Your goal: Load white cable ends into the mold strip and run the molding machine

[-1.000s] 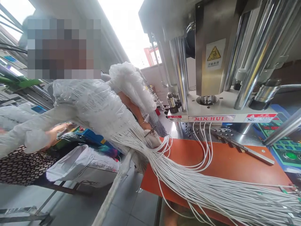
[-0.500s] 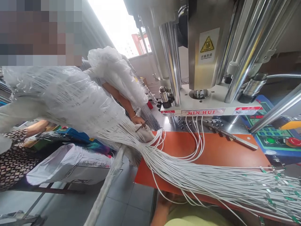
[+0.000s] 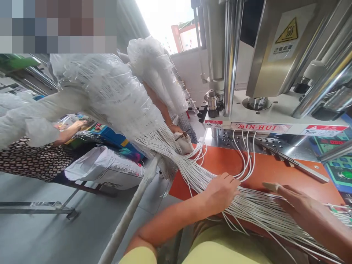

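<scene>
The left hand (image 3: pixel 220 194) lies open on a thick bundle of white wires (image 3: pixel 255 209), fingers slightly spread, and the right hand (image 3: pixel 298 203) rests just beside it with fingers stretched flat along the strands. The bundle fans across the orange table (image 3: pixel 277 168) at lower right of the frame, below the steel MIN-HUI press (image 3: pixel 264 99).

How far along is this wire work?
Done: a few wires already loop up to the MIN-HUI press. In hand: the left hand and right hand rest on the white wire bundle on the orange board. Remaining: most wires lie loose across the board.
</scene>
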Available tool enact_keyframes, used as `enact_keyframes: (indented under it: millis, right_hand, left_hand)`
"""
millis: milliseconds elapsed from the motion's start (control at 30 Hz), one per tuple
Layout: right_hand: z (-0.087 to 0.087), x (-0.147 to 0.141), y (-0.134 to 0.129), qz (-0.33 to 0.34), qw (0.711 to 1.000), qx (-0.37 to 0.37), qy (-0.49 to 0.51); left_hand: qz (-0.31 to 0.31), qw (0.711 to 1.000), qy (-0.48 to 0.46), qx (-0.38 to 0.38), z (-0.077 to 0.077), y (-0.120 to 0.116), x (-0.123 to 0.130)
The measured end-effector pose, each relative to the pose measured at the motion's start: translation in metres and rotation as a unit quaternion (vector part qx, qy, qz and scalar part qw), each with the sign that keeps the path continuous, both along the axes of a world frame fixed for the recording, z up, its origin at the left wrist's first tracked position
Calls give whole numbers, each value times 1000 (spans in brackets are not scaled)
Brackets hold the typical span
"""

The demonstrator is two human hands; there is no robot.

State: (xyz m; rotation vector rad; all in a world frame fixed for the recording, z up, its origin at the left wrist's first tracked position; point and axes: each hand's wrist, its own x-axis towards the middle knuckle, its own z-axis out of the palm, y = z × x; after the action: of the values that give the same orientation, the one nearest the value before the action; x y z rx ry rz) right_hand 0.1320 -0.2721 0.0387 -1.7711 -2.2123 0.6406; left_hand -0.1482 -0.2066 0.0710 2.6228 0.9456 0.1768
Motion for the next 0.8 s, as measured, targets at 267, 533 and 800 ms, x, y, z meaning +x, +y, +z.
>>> enact_keyframes:
  millis: [267, 533, 800]
  right_hand:
    - [21, -22, 25, 76, 985, -152, 39]
    - [47, -6, 45, 58, 949, -269, 154]
    - [50, -22, 58, 32, 951, -251, 177]
  left_hand:
    - [-122, 984, 123, -51, 0, 35, 25]
    - [-16, 920, -126, -371, 8, 67, 15]
    - [108, 851, -191, -476, -2, 59, 16]
